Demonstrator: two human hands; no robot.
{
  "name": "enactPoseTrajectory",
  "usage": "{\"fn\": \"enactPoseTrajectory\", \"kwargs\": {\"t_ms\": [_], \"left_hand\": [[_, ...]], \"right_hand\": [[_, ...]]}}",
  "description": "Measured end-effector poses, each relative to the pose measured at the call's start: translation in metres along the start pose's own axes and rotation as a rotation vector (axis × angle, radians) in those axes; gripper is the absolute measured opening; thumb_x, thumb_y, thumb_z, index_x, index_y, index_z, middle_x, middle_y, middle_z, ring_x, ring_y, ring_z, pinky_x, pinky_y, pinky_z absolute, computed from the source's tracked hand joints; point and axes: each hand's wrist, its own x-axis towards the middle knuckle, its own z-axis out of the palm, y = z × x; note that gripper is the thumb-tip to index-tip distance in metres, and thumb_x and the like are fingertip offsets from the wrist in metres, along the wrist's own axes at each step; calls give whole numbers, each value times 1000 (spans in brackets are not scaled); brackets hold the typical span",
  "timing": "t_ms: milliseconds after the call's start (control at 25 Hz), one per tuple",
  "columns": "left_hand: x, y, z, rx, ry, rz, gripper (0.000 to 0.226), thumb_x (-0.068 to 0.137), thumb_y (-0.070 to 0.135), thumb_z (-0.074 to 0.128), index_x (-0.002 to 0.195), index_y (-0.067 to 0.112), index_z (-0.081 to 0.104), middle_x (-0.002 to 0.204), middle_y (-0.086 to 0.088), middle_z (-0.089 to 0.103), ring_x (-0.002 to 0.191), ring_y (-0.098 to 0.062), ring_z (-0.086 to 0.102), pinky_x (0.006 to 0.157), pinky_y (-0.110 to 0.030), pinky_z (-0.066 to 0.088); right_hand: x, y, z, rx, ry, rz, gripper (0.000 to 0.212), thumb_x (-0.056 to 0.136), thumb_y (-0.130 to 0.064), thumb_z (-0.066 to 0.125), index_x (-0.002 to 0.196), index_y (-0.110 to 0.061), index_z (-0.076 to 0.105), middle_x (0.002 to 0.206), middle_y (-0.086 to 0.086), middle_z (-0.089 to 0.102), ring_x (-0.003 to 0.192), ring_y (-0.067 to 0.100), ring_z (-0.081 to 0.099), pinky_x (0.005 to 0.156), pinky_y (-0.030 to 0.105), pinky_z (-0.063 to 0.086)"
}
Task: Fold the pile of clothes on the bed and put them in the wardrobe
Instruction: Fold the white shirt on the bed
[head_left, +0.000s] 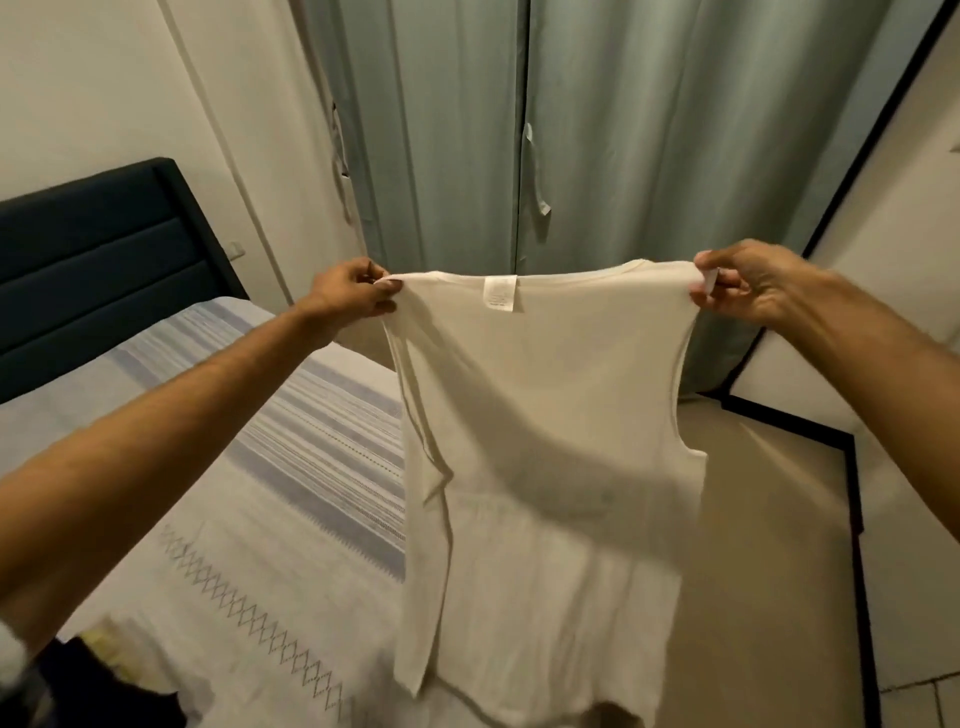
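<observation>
Dark clothes at 7 o'clock, cut off by frame edge, on bed. Left hand pinching sleeveless white top at one shoulder, right hand pinching the other, arms outstretched; top hanging centre, hem blurred.

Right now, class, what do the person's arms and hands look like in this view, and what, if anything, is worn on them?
Both forearms are bare to the frame edge, with no sleeve showing. The left hand and right hand wear no gloves, and no watch, ring or bracelet can be seen on either wrist or the visible fingers.
</observation>
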Motion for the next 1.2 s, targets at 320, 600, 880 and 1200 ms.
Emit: {"fn": "enactPoseTrajectory", "kwargs": {"t_ms": [320,600,880,1200], "left_hand": [[103,72,-43,-185,116,136,5,99,17,70,100,15,66,119,-9,65,120,-24,67,96,-30,60],[5,18,-103,-60,57,208,29,94,26,74,114,6,69,104,-1,72,93,-3,72,81,-16,58],[-199,-244,-166,39,-88,0,28,83,14,84,100,-4,71,114,-3,77,110,-15,72,95,-31,54],[-499,-635,-171,208,-215,-422,40,52,42,103,75,18,81,95,3,81,90,-20,78,87,-31,62]], "right_hand": [[23,-111,62,28,-74,-208,9,100,-9,59,92,-13,62,100,8,66,84,17,70,66,30,64],[-79,-27,68,45,-117,-138,5,95,-9,66,100,-10,66,107,11,72,87,20,76,69,33,64],[-212,296,92,-146,-7,9,22,84,-16,79,104,-20,70,102,2,69,91,17,63,72,33,48],[-358,770,96,-316,-44,519,21,88,-3,77,98,-8,60,68,11,67,51,22,57,49,26,41]]}}
